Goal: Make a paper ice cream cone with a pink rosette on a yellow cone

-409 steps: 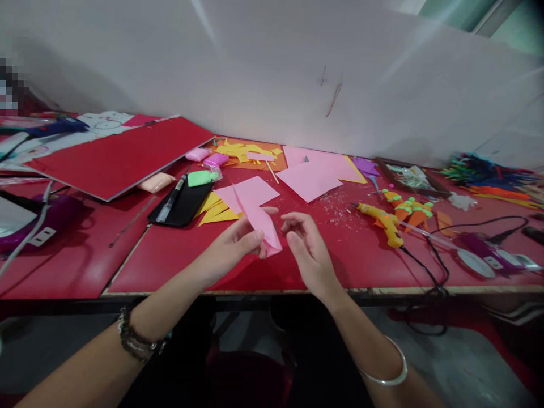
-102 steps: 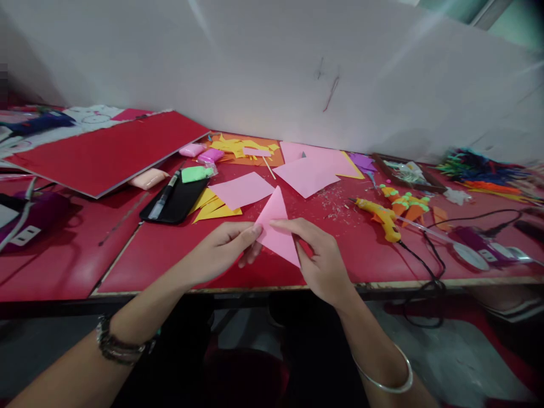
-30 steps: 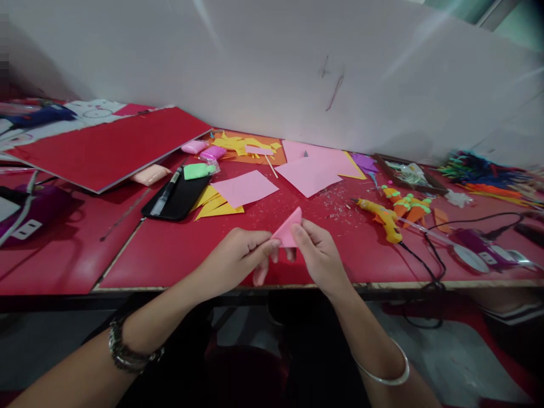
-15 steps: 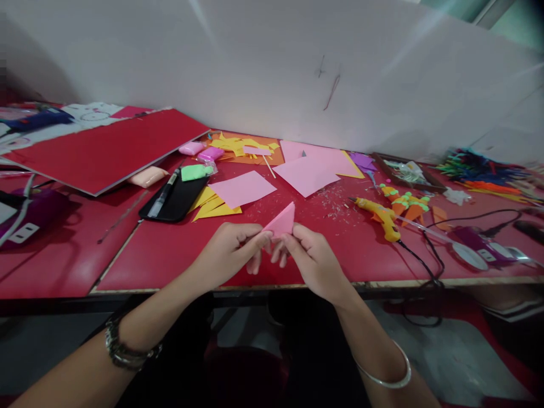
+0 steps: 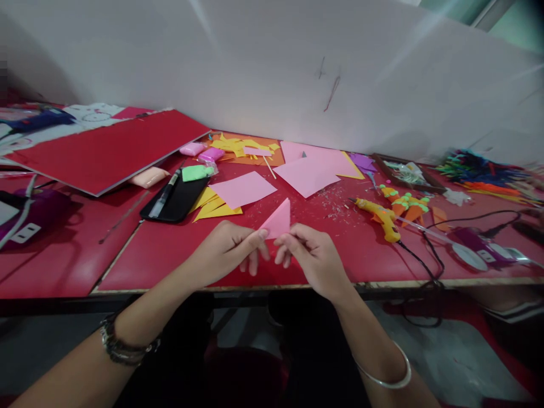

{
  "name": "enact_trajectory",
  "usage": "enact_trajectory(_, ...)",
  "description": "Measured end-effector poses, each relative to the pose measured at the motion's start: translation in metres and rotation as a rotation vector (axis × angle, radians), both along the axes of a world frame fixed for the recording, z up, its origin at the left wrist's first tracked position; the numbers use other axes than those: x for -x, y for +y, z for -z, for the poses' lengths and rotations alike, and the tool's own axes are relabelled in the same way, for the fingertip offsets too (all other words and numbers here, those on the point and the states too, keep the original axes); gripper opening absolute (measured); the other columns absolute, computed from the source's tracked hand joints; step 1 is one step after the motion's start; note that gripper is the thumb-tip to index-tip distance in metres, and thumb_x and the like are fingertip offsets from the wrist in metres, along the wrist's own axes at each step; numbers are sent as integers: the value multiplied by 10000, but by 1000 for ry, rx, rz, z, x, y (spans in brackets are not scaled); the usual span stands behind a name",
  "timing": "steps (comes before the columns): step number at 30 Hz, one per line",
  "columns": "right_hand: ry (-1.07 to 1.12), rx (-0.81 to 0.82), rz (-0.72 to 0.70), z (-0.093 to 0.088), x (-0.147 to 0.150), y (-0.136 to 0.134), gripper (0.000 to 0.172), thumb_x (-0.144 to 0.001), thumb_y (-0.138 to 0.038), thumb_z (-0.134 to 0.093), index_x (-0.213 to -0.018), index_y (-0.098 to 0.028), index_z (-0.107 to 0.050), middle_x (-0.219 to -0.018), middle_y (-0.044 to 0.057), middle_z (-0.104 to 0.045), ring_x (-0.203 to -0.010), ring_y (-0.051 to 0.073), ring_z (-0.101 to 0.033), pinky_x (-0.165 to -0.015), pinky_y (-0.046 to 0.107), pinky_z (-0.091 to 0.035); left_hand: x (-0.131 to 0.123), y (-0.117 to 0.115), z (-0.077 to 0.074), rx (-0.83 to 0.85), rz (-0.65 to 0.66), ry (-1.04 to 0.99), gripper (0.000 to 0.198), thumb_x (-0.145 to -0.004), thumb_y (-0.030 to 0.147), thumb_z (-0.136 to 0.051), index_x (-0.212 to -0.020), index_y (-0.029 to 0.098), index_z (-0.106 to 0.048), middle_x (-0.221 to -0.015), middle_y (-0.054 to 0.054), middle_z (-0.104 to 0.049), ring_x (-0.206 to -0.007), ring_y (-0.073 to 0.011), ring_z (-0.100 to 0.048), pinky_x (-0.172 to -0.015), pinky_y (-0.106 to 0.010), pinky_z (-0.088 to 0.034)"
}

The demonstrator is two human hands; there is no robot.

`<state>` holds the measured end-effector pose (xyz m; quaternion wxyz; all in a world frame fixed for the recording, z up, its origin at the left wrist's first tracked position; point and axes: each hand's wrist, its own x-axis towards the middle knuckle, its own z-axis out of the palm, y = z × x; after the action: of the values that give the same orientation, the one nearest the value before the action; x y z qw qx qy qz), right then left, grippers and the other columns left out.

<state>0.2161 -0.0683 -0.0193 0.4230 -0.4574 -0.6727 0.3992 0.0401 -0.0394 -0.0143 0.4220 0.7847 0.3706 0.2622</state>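
Note:
Both hands hold a small folded pink paper triangle (image 5: pixel 278 220) just above the front of the red table (image 5: pixel 170 255). My left hand (image 5: pixel 227 249) pinches its lower left corner between thumb and forefinger. My right hand (image 5: pixel 312 258) pinches its lower right edge, fingers curled. The triangle's point stands up and tilts right. A beaded bracelet is on my left wrist, a silver bangle on my right.
Behind the hands lie loose pink sheets (image 5: pixel 243 189), a larger pink sheet (image 5: pixel 306 175), yellow scraps (image 5: pixel 215 208) and a black case with a pen (image 5: pixel 172 199). A yellow glue gun (image 5: pixel 382 217) with its black cord lies to the right. A red board (image 5: pixel 106 150) rests at the left.
Over the last second the pink triangle has turned more upright between my fingertips. Both hands stay close together at the same spot above the table's front edge.

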Motion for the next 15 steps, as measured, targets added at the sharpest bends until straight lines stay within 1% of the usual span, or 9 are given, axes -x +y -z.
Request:
enact_trajectory(3, -32, 4, -46, 0, -1, 1, 228, -847, -305, -411, -734, -164, -551, -584, -14, -574, -505, 72, -531, -512, 197, -425, -3, 1, 1, -130, -37, 1, 314, -822, 328, -457, -609, 132, -580, -503, 26, -583, -451, -52, -512, -461, -139, -355)
enact_trajectory(5, -53, 3, -68, -1, 0, 1, 231, -850, -298, -402, -728, -161, -542, -584, -15, -556, -513, 73, -525, -520, 201, -420, -5, 0, 2, -147, -19, -23, 296, -825, 305, -456, -608, 137, -567, -487, 40, -566, -438, -43, -495, -456, -133, -345)
enact_trajectory(8, -96, -32, -87, -2, 1, 0, 230, -850, -268, -399, -693, -161, -528, -584, -18, -540, -536, 73, -517, -549, 205, -414, -6, -1, 2, -97, 56, -50, 289, -850, 275, -411, -656, 145, -582, -472, 50, -564, -421, -38, -487, -471, -132, -355)
enact_trajectory(10, -111, -49, -109, -2, 2, 0, 242, -853, -262, -394, -680, -160, -529, -584, -19, -533, -538, 70, -510, -554, 203, -411, -5, -2, 1, -78, 85, -43, 293, -850, 272, -413, -652, 143, -585, -464, 46, -572, -437, -43, -506, -499, -133, -372)
enact_trajectory(13, -71, -21, -113, -2, 2, -1, 272, -871, -290, -356, -705, -162, -529, -588, -18, -536, -515, 66, -510, -522, 196, -410, -4, -2, 2, -31, 63, -36, 317, -846, 287, -422, -614, 137, -578, -417, 38, -568, -437, -53, -529, -524, -137, -392)
enact_trajectory(15, -43, -12, -93, -2, 2, -2, 281, -881, -297, -332, -724, -165, -524, -601, -16, -554, -506, 66, -516, -518, 197, -414, -4, -2, 3, 35, 25, -36, 360, -846, 321, -415, -582, 133, -570, -368, 39, -541, -373, -51, -500, -469, -135, -381)
